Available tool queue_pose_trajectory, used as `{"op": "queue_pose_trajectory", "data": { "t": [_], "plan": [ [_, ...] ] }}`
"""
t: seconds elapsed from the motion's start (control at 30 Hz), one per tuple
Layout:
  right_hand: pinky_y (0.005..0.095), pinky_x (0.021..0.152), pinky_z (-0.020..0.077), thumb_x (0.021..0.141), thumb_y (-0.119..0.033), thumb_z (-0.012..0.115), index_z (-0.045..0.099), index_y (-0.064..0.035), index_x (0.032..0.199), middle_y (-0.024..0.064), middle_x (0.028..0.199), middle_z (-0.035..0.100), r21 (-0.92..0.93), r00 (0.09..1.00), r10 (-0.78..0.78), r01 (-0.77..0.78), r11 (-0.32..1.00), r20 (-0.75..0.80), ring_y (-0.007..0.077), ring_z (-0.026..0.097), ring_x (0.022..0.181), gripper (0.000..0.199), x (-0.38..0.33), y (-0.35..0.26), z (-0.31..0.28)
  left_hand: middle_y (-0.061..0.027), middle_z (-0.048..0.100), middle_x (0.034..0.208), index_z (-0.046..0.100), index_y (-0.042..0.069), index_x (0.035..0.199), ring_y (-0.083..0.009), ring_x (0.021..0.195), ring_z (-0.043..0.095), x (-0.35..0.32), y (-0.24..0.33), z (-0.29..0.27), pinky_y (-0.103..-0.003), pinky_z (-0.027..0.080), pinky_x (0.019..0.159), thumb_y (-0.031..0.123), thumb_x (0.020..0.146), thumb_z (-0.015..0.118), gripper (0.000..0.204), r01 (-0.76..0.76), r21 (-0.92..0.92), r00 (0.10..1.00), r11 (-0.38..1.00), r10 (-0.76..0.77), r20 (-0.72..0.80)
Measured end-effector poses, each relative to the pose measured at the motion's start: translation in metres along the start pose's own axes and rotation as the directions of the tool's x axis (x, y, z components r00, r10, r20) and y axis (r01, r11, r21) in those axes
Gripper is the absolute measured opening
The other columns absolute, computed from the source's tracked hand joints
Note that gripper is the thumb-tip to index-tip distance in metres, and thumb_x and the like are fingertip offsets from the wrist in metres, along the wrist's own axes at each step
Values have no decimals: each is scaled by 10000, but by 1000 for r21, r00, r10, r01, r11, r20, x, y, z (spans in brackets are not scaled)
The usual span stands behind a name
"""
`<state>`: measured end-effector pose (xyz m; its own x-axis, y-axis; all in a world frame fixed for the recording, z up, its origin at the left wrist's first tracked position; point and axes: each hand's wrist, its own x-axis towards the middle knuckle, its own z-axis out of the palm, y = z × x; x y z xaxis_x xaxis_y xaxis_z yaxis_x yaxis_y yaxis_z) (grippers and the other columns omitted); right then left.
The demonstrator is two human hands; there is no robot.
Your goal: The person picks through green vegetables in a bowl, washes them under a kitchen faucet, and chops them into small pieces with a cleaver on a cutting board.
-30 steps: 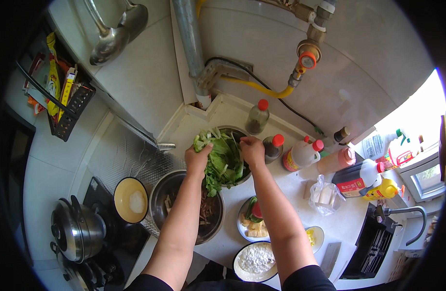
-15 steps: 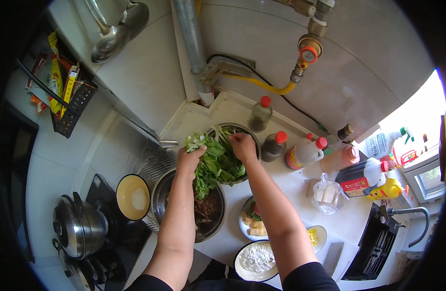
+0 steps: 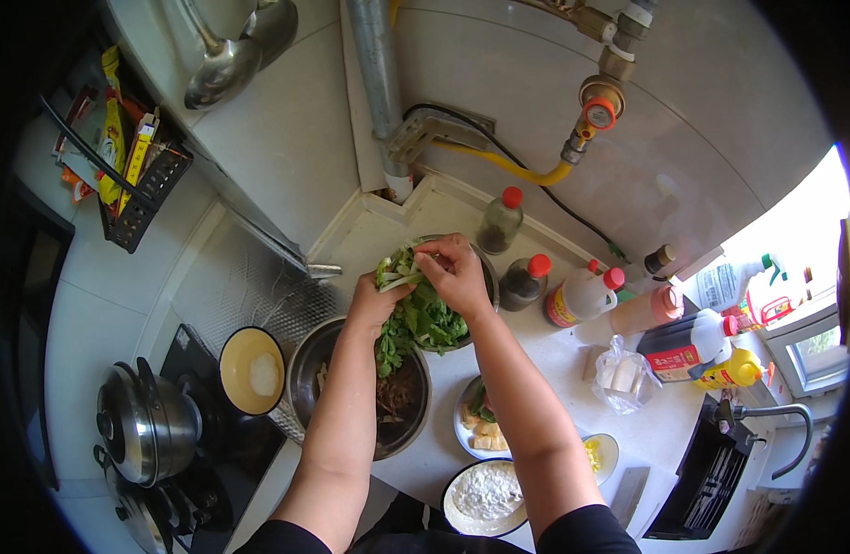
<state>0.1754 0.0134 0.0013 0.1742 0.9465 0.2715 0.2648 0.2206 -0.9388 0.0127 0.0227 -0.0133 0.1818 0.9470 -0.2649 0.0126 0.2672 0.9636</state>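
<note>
My left hand (image 3: 374, 303) is closed round a bunch of leafy greens (image 3: 414, 325), its leaves hanging down between two steel bowls. My right hand (image 3: 454, 275) pinches at the pale stem ends on top of the bunch, close to the left fingers. Behind the greens is the far steel bowl (image 3: 488, 280), partly covered by my right hand and the leaves. Under my left forearm stands the nearer steel bowl (image 3: 307, 377), holding dark brown shreds (image 3: 399, 399). Its middle is hidden by the arm.
A yellow bowl (image 3: 233, 388) with a white lump stands left, beside the stove and a lidded steel pot (image 3: 138, 425). Near me are a bowl of white flour (image 3: 488, 494) and a plate (image 3: 469, 441) of food pieces. Red-capped bottles (image 3: 522, 283) line the wall; a sink (image 3: 693, 489) lies right.
My right hand has moved slightly up and left, from the side of the greens to the stem ends beside my left hand. The view has shifted a little.
</note>
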Motion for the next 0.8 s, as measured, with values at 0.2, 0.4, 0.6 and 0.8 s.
{"op": "queue_pose_trajectory", "data": {
  "t": [0.2, 0.4, 0.6, 0.8],
  "plan": [
    [366, 787, 499, 850, -173, 587, 698, -42, 991, 204, 966, 672, -134, 915, 378, -396, 908, -140, 312, 648, 912, 222, -2, 21, -8, -61, 684, 921, 660, -7, 1018, -152, 817, 630, 17, 5, 20, -304, 494, 719, 53, 749, 749, 290, 64, 81, 995, 995, -57, -82],
    [378, 855, 495, 816, -190, 598, 676, -34, 1068, 200, 1002, 671, -224, 897, 440, -437, 871, -42, 330, 644, 964, 306, -22, 56, -20, -57, 668, 894, 661, 6, 986, -162, 745, 611, 19, 12, 14, -331, 485, 673, 73, 772, 733, 236, 134, -20, 968, 991, -135, -212],
    [343, 827, 502, 807, -185, 640, 667, -16, 1079, 172, 986, 691, -286, 929, 368, -363, 887, -41, 279, 666, 933, 321, -26, 37, -23, -64, 660, 924, 655, 40, 1026, -157, 779, 601, 13, 0, -4, -331, 457, 607, 99, 821, 689, 216, 136, -51, 943, 989, -145, -300],
    [371, 831, 509, 767, -233, 679, 698, -30, 1012, 181, 953, 690, -299, 918, 389, -394, 869, -77, 314, 662, 931, 319, -32, 28, -30, -130, 641, 1130, 562, 49, 1192, -168, 783, 605, -9, 11, -17, -320, 515, 714, 183, 901, 624, 326, 28, -516, 991, 856, -93, -100]
  ]
}}
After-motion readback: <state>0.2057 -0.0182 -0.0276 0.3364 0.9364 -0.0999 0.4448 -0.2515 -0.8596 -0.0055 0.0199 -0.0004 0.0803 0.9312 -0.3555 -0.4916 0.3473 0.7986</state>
